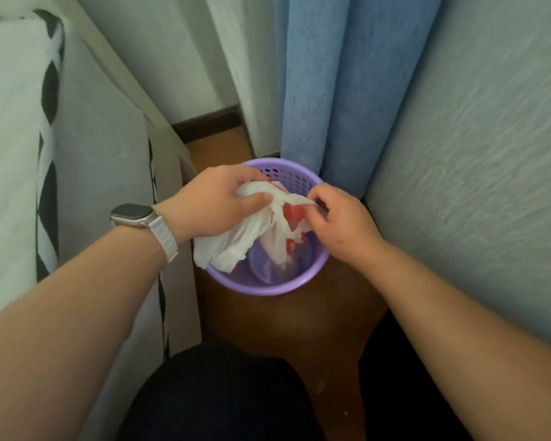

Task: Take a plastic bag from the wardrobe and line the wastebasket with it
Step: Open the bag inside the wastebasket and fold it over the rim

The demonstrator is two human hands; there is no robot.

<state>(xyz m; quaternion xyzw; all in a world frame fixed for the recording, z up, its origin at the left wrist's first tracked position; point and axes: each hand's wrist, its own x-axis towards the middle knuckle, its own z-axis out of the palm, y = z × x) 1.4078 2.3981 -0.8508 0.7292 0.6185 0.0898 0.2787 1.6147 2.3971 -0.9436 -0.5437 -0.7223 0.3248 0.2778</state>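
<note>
A round purple wastebasket (252,284) with a perforated wall stands on the brown floor between a bed and a wall. Over its mouth hangs a crumpled white plastic bag (236,246) with red print. My left hand (217,205), a watch on its wrist, grips the bag's bunched upper left part above the basket's left rim. My right hand (341,221) pinches a strip of the same bag at the right rim. The bag's lower part droops into the basket, whose bottom shows beneath it.
A bed (86,173) with white bedding and a black-patterned cover lies close on the left. A blue curtain (337,90) and a white one hang behind the basket. A pale textured wall (477,173) runs along the right. My dark-clothed knee (223,396) is at the bottom.
</note>
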